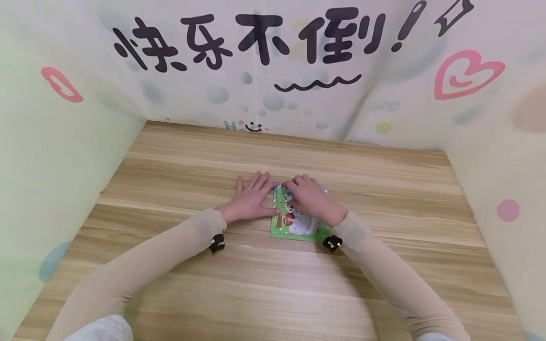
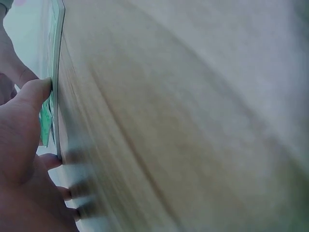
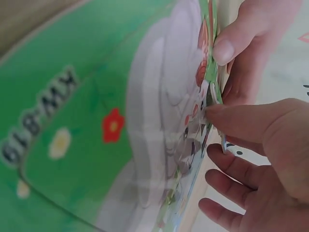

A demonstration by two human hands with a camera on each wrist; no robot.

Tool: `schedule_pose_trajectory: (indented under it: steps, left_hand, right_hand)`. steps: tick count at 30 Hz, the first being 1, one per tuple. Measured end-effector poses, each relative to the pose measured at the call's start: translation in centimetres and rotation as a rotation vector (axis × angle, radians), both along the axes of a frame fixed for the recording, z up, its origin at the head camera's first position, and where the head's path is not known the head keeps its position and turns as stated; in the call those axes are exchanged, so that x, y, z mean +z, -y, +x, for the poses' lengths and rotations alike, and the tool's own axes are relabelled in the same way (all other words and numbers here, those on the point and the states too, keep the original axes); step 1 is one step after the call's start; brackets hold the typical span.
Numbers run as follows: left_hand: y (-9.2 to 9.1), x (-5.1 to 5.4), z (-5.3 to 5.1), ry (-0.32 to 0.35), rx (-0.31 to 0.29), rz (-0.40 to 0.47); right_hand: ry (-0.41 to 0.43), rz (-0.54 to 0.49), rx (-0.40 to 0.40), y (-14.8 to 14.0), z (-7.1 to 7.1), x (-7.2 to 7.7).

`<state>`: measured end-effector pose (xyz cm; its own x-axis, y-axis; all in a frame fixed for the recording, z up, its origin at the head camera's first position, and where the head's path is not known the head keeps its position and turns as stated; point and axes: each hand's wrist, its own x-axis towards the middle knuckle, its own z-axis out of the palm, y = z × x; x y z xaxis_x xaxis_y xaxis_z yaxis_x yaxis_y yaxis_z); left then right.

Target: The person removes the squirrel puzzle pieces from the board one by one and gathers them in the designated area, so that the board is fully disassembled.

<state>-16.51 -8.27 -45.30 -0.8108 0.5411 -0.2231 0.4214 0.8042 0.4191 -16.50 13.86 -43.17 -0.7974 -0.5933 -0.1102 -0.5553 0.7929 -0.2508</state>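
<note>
Head view puts the puzzle board (image 1: 303, 225) on the wooden table (image 1: 273, 284), with your left hand (image 1: 247, 202) at its nine o'clock and your right hand (image 1: 313, 198) reaching over it from two o'clock. Your left fingers lie spread and straight, the thumb touching the board's edge, curled round nothing. Your right thumb and forefinger pinch a thin piece (image 3: 217, 92), tilted up from the board toward eleven o'clock. From four round to seven o'clock the animal-and-flower picture looks whole, so that part seems done. What seems left is this raised piece; whether you're fitting or removing it, and what your right hand covers, I can't tell.
</note>
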Motion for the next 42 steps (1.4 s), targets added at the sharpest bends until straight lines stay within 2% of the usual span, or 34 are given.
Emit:
schedule_pose_trajectory:
  steps: [6, 13, 19, 32, 42]
  left_hand:
    - [-0.2, -0.4, -0.1, 0.004, -0.011, -0.012]
    - [-0.3, -0.1, 0.2, 0.002, -0.012, -0.004]
    - [-0.2, -0.3, 0.0, 0.0, -0.01, -0.024]
    - [-0.3, -0.6, -0.2, -0.01, -0.01, -0.021]
    - [0.1, -0.4, -0.1, -0.011, -0.021, -0.011]
  right_hand:
    - [0.018, -0.059, -0.027, -0.8, 0.0, -0.1]
    - [0.013, -0.168, -0.007, -2.5, 0.0, -0.4]
    - [0.01, -0.251, -0.027, -4.3, 0.1, -0.6]
    - [0.016, -0.305, -0.108, -9.1, 0.8, -0.6]
    - [0.016, -0.351, -0.173, -13.3, 0.9, -0.2]
